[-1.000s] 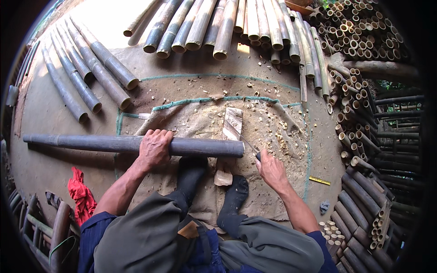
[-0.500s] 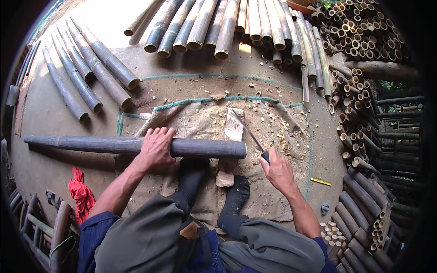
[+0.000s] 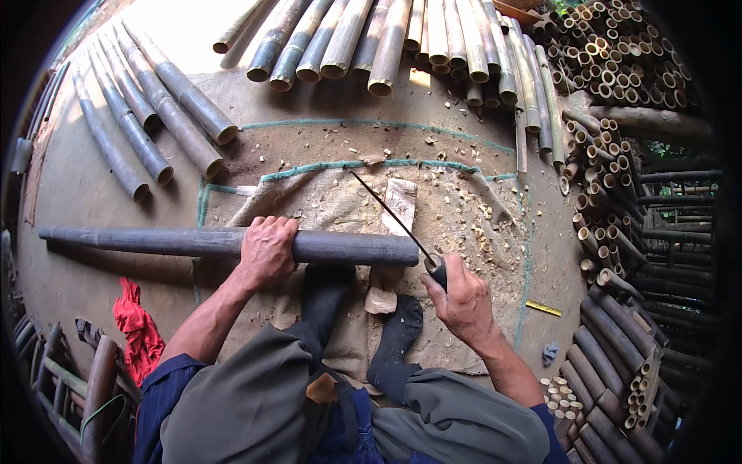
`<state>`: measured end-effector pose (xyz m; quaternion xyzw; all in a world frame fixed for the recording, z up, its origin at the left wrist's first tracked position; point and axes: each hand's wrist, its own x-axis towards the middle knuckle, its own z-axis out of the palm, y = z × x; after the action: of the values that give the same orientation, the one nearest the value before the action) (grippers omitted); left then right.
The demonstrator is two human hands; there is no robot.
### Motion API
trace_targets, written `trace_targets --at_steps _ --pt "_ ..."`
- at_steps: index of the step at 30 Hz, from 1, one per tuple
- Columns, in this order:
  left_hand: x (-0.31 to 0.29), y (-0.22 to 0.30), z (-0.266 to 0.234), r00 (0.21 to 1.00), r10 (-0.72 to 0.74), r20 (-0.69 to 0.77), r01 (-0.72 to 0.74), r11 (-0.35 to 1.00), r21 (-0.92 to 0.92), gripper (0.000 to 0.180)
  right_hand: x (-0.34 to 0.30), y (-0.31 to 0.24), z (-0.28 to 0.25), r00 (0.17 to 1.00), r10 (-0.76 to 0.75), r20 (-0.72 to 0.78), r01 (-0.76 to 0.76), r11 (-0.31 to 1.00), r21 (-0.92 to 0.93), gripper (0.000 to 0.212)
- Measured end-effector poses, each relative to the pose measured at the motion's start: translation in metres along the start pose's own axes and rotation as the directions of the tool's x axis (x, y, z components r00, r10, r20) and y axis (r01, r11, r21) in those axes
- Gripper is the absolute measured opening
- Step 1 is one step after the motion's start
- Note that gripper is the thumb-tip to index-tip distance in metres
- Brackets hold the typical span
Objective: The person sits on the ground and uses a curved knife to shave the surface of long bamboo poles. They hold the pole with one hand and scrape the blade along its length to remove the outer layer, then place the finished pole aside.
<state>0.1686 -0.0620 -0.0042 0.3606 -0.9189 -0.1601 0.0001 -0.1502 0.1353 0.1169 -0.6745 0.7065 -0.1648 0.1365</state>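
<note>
A dark bamboo pole [image 3: 355, 247] lies crosswise before me, resting near its right end over a wooden block [image 3: 399, 207] on the floor. My left hand [image 3: 268, 249] is wrapped round the pole from above, right of its middle. In my right hand [image 3: 462, 298] is the dark handle of a long, thin-bladed knife [image 3: 393, 213]. The blade slants up and left from the handle, passing close by the pole's right end; whether it touches the bamboo I cannot tell. My feet in dark socks stand on either side of the block's near end.
Sacking [image 3: 456, 340] strewn with wood chips covers the floor. Bamboo poles [image 3: 182, 100] lie at the far left, more [image 3: 340, 39] at the far middle. Stacked cut bamboo [image 3: 618, 46] fills the right side. A red cloth [image 3: 137, 329] and a yellow strip [image 3: 544, 308] lie nearby.
My right hand has moved slightly left and down, and the knife's blade has swung left to a lower slant. My left hand and the pole stay nearly where they were.
</note>
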Motion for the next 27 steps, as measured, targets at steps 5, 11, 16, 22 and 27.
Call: trace_targets --at_steps 5,11,16,22,27 --pt "0.014 0.001 0.001 0.997 0.038 -0.070 -0.038 0.999 -0.001 0.031 -0.002 0.064 0.024 0.879 0.367 0.304 -0.263 0.906 -0.333 0.035" --pt "-0.007 0.005 0.017 0.961 0.064 -0.268 -0.042 0.995 0.087 0.032 -0.005 0.009 -0.006 0.997 0.057 0.059 -0.059 0.997 0.039 0.036" --pt "-0.004 0.011 0.017 0.966 0.062 -0.250 -0.032 0.992 0.125 0.041 -0.018 0.059 0.022 0.897 0.341 0.282 -0.266 0.925 -0.271 0.031" --pt "0.028 -0.001 -0.031 0.907 -0.011 0.422 0.018 1.000 -0.014 0.049 0.005 -0.003 -0.024 0.977 0.160 0.143 -0.170 0.983 0.063 0.032" --pt "0.012 0.012 0.002 0.999 0.039 0.006 -0.039 0.999 -0.005 0.034 -0.018 0.047 0.022 0.937 0.266 0.228 -0.216 0.951 -0.222 0.034"
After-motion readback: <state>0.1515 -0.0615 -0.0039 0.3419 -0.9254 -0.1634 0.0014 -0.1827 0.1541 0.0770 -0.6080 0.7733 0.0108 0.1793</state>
